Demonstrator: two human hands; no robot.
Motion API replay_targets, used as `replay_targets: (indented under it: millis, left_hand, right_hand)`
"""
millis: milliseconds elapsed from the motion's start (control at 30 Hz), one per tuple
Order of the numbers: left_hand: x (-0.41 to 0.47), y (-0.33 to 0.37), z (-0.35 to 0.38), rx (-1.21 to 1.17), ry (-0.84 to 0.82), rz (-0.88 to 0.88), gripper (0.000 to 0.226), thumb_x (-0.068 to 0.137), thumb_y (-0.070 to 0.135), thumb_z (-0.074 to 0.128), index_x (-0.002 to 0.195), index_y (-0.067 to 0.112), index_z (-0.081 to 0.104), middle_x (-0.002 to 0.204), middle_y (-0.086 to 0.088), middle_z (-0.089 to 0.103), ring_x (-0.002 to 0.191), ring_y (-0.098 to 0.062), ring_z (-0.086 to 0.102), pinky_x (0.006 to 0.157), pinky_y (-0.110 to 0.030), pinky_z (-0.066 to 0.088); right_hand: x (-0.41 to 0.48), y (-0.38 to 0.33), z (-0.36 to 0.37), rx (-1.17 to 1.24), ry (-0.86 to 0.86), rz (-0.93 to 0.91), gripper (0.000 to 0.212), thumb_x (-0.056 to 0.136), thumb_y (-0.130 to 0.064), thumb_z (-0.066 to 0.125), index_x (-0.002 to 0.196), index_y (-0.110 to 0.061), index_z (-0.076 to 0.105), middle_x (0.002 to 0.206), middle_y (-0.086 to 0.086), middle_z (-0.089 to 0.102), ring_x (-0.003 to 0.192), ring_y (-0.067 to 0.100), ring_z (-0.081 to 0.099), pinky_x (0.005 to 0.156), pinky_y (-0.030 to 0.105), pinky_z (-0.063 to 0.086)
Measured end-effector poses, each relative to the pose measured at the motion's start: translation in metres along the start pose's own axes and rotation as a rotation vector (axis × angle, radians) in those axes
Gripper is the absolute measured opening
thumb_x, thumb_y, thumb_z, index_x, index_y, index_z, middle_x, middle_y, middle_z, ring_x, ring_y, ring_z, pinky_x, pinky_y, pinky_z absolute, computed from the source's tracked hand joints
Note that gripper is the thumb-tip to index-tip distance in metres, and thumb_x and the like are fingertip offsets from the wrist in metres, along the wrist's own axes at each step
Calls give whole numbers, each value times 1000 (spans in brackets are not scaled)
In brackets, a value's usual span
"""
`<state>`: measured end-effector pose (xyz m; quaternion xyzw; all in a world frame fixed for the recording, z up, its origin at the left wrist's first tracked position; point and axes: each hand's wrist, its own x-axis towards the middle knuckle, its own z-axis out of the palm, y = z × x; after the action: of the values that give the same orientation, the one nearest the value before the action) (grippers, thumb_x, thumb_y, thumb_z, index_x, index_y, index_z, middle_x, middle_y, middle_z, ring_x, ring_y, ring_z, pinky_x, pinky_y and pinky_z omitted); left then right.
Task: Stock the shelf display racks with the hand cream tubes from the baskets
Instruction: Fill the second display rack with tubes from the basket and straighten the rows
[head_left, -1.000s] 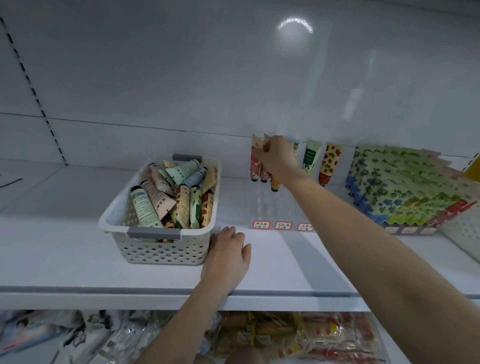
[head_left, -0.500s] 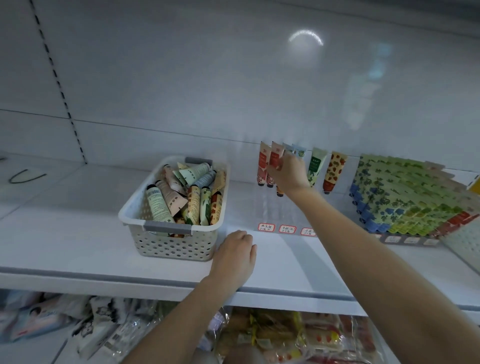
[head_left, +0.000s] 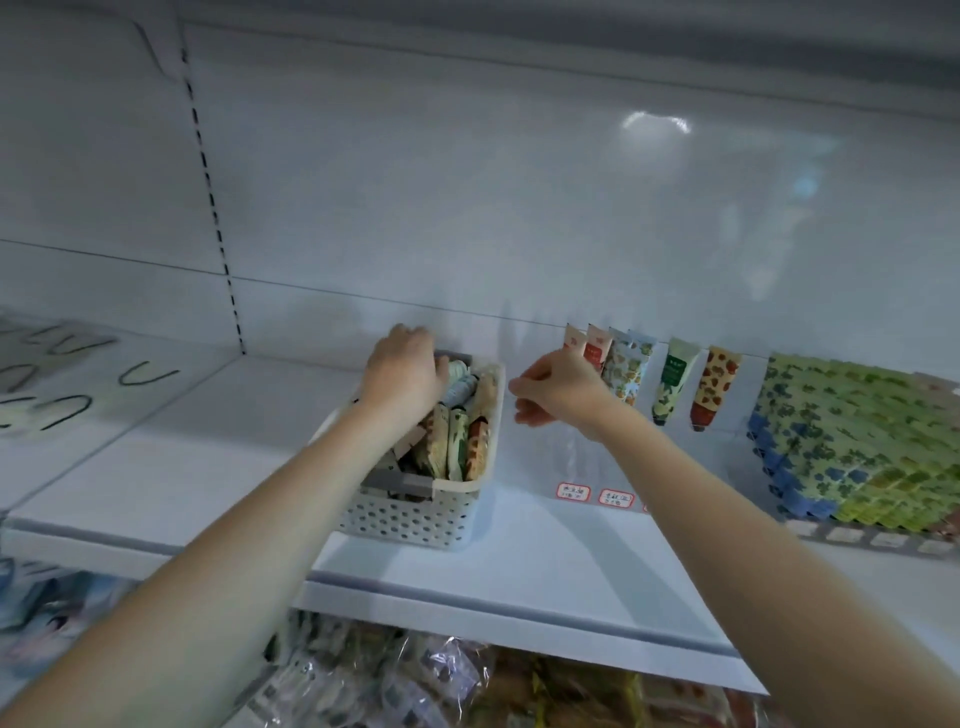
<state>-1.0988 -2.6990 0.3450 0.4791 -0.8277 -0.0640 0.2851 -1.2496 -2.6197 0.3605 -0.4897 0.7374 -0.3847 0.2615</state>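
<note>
Your left hand (head_left: 402, 371) is in the basket (head_left: 415, 519), fingers hidden, grip unclear; right hand (head_left: 558, 392), at its three o'clock, hangs loosely curled, empty, near racked tubes (head_left: 670, 379).

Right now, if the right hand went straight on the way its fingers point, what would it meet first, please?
Its fingers point left, so the right hand would probably meet the right rim of the basket first, or the tubes leaning against it. Nothing lies between, though depth is hard to judge.
</note>
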Motion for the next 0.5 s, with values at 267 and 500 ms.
replay_targets:
  millis: [267,500]
  left_hand:
    - [56,-23,24,167,-345,-121,53,79,60,56,95,10,61,96,-6,61,87,-25,54,64,-28,36]
    - [67,-6,28,308,-536,-70,37,83,39,61,100,6,61,81,-3,55,77,-22,54,66,-27,41]
  right_hand:
    - [1,-17,55,-335,-215,-96,37,87,-24,62,59,-13,40,66,7,56,64,18,57,49,18,43]
    - [4,-21,70,-502,-227,-201,49,78,-42,67,117,-16,56,71,0,52,73,16,56,60,27,46]
